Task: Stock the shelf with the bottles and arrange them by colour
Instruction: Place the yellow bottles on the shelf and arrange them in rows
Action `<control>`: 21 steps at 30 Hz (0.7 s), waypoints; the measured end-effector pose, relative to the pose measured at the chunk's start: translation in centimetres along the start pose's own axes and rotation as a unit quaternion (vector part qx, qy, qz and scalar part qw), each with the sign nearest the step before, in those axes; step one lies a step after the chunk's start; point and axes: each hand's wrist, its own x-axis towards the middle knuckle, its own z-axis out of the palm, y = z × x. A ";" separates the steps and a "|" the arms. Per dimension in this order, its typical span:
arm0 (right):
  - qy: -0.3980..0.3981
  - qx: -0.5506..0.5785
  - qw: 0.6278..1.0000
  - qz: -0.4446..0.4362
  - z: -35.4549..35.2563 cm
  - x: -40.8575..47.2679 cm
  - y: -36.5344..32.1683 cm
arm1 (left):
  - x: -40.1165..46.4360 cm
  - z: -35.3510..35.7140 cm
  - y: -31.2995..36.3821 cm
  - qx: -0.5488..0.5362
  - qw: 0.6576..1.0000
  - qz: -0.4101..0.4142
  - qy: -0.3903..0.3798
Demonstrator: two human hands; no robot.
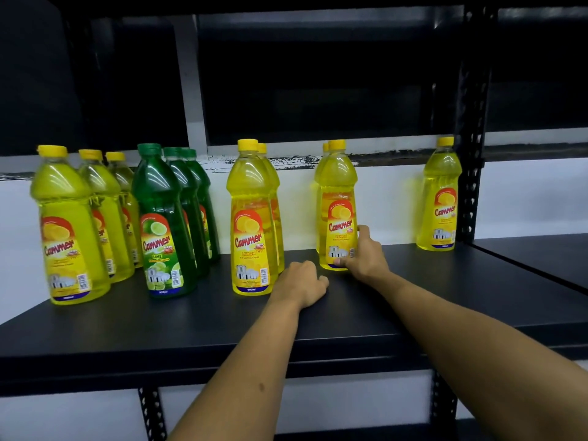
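On the black shelf board [191,323] stand rows of dish-soap bottles running front to back. At the left are three yellow bottles [66,230], then three green bottles [162,224]. A pair of yellow bottles [251,218] stands in the middle. My right hand [366,256] grips the lower right side of the front yellow bottle [337,198] of another pair. My left hand [302,284] rests curled on the shelf between the two pairs, holding nothing. A single yellow bottle [440,195] stands at the far right.
A black perforated upright post [471,128] rises just right of the single bottle. Beyond it lies another shelf section [541,259]. A white wall with a dark upper band runs behind the bottles. Another shelf level spans overhead.
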 end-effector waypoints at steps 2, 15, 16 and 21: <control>-0.002 0.005 1.000 0.001 0.1 0.1 0.2 | -0.2 0.0 0.1 0.003 1.000 0.000 -0.005; -0.047 0.097 0.994 0.008 -2.1 0.7 2.3 | 0.4 0.2 0.2 0.023 1.000 0.009 -0.016; -0.020 0.077 0.997 0.006 -2.9 0.8 3.0 | 0.7 0.4 0.2 0.027 0.999 0.011 -0.019; 0.169 -0.047 0.984 0.041 -8.2 2.3 7.9 | 2.7 1.2 0.3 0.037 0.999 -0.001 -0.034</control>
